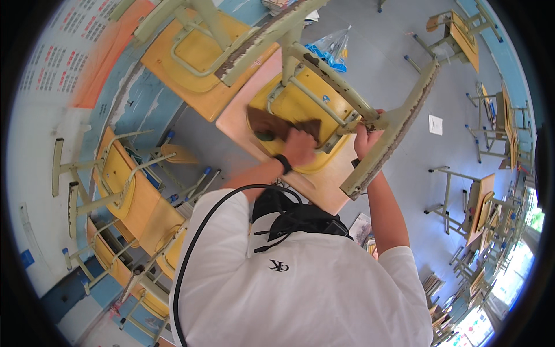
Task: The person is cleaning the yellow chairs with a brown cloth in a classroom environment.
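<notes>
An upturned chair with a yellow seat rests on a light wooden desk, its chipped pale-green metal legs pointing up. My left hand, with a black band on the wrist, is closed on a dark brown cloth against the seat's underside. The hand and cloth are motion-blurred, and a dark green patch shows at the cloth's left part. My right hand grips the chair's metal frame near the seat's right edge; the frame partly hides its fingers.
Another upturned chair stands on the adjoining desk at upper left. More desks with upturned chairs line the left wall. A clear plastic bag and a white paper lie on the floor. Desks stand along the right side.
</notes>
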Demonstrator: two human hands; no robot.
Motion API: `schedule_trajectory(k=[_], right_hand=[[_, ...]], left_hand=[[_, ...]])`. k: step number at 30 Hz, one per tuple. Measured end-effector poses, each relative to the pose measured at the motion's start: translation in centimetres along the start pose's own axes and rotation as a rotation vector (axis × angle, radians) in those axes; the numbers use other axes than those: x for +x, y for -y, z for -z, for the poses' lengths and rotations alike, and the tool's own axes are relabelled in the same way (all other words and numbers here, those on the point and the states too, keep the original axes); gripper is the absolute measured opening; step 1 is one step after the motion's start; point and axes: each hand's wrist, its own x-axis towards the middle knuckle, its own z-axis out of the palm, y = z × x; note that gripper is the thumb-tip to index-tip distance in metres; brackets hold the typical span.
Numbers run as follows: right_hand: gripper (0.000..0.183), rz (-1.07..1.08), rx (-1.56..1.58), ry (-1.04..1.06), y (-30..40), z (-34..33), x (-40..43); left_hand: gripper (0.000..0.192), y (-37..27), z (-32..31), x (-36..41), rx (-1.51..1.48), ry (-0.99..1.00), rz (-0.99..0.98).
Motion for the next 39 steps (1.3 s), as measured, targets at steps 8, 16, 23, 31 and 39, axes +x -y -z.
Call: schedule_trajectory(k=[8,16,23,31,39], right_hand=[[0.014,0.133,-0.17,0.027,-0.7,0.6,0.0],[0.015,0.064,-0.144,0.066,-0.2,0.7,0.2],[0.029,-0.036,0.028,0.071,-3.0,1.4,-1.1],[0.027,0.02,-0.032,-0.023,-2.8,0.9,-0.7],[0.024,0.129,-0.019,0.057,-4.7,1.5,-0.3]], left_hand=[[0.047,0.9,-1.8,-0.4,-0.51,0.072,-0.099],[0.097,8.1,1.0,1.6,0.017,-0.118,0.26],[0.102,8.4,-1.0,6.4,-0.093,-0.14,0.25],[0.095,6.0,-1.7,4.5,-0.035,-0.245,0.437],[0.08,2.8,8.8,3.8,-0.01,0.525,0.514]])
